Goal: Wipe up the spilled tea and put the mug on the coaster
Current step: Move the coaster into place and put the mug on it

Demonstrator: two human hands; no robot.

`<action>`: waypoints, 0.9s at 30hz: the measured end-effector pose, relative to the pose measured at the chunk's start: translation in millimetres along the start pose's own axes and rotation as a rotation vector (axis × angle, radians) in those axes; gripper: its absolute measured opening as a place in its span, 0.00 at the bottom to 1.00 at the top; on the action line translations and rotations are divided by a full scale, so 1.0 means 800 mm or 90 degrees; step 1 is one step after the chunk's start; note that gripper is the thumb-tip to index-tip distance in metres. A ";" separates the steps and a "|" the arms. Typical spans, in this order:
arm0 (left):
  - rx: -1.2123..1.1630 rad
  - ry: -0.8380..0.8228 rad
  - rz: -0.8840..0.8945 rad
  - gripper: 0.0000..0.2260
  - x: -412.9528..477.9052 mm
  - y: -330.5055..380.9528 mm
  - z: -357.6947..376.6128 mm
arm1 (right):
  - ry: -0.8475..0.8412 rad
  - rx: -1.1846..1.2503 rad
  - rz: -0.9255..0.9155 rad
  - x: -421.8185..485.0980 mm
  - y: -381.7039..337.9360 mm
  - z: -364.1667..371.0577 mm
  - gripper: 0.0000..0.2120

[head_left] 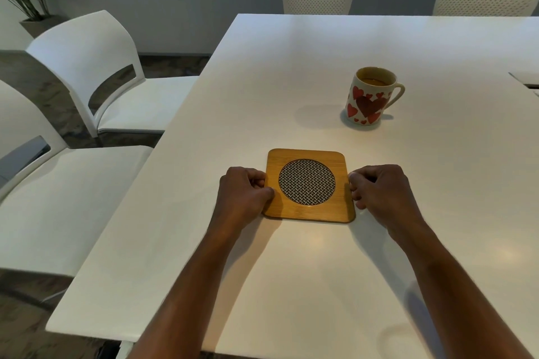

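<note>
left hand (244, 189), right hand (376, 187) grip coaster (308, 212) side edges | mug (369, 97) upright, well apart beyond | table (280, 73) edge near left

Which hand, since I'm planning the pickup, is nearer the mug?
Right. The right hand is at the right edge of the coaster, the mug straight ahead of it; the left hand is at the left edge, farther across.
</note>
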State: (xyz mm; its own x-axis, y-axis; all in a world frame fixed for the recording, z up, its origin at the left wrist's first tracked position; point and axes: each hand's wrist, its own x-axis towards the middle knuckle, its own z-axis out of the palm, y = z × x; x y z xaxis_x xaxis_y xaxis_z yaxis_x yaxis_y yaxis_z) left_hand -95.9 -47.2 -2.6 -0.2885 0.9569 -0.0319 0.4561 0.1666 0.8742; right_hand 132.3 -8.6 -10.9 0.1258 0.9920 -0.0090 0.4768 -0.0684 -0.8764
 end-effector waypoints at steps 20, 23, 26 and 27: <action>0.149 0.129 0.203 0.10 0.042 -0.005 -0.014 | 0.414 0.055 0.027 0.203 -0.032 -0.062 0.20; 0.191 0.104 0.211 0.12 0.055 -0.007 -0.014 | 0.387 0.090 0.034 0.221 -0.034 -0.052 0.21; 0.219 0.072 0.185 0.12 0.063 -0.010 -0.011 | 0.405 0.104 0.057 0.235 -0.032 -0.050 0.19; 0.221 0.066 0.182 0.12 0.065 -0.012 -0.010 | 0.404 0.109 0.062 0.240 -0.030 -0.049 0.18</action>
State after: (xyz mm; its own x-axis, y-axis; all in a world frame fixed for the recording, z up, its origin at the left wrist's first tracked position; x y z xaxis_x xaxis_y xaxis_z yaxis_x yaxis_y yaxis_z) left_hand -122.0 -1.2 -9.1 -0.1843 0.9502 0.2514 0.7797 -0.0144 0.6260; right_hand 179.4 179.3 27.4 0.6743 0.7238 0.1466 0.2982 -0.0853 -0.9507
